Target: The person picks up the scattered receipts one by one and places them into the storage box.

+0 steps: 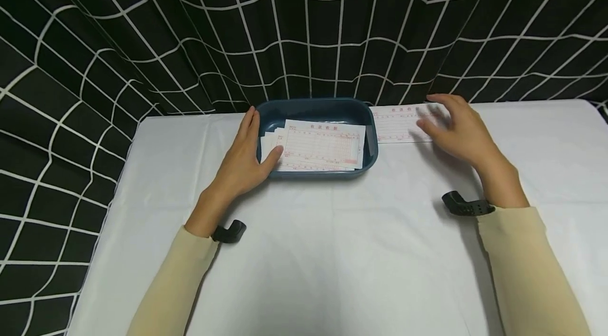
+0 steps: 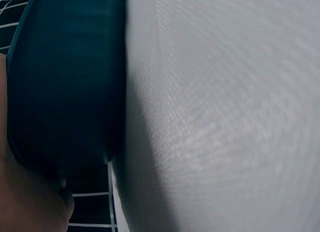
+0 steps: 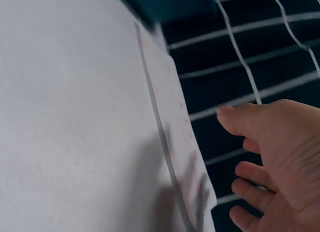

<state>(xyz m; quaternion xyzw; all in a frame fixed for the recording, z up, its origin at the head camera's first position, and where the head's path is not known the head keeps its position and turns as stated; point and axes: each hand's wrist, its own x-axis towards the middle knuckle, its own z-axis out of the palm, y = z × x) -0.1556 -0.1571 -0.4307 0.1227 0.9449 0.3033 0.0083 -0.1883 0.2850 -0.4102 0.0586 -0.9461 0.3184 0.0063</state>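
A dark blue plastic tray (image 1: 313, 175) stands at the far side of the table and holds a stack of white paper forms (image 1: 323, 143) with red print. My left hand (image 1: 242, 162) grips its left end, thumb over the rim and fingers along the outer side. In the left wrist view the tray wall (image 2: 67, 81) fills the left part. My right hand (image 1: 461, 127) hovers over another red-printed form (image 1: 399, 124), which lies right of the tray. Its fingers are loosely bent and apart, holding nothing, as the right wrist view shows the hand (image 3: 280, 162) above the form's edge.
A white cloth (image 1: 342, 251) covers the table. Black fabric with a white grid (image 1: 309, 25) hangs behind the table's far edge and along the left. A black band (image 1: 467, 205) is on the right wrist, another (image 1: 230, 231) on the left.
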